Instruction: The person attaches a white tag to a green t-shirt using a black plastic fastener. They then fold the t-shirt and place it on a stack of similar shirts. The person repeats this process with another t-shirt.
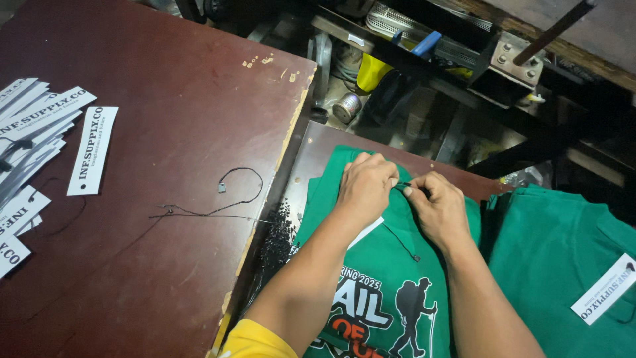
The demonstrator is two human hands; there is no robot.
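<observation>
Both hands are working at the collar of a green shirt (391,278) lying on a small brown surface (311,156). The left hand (366,185) and right hand (438,209) are pinching a thin black string (401,242) between closed fingertips. Left of the shirt, loose black strings (225,199) and white paper tags (93,151) are lying. Right of it, another green shirt (556,252) is carrying a tag (604,288).
</observation>
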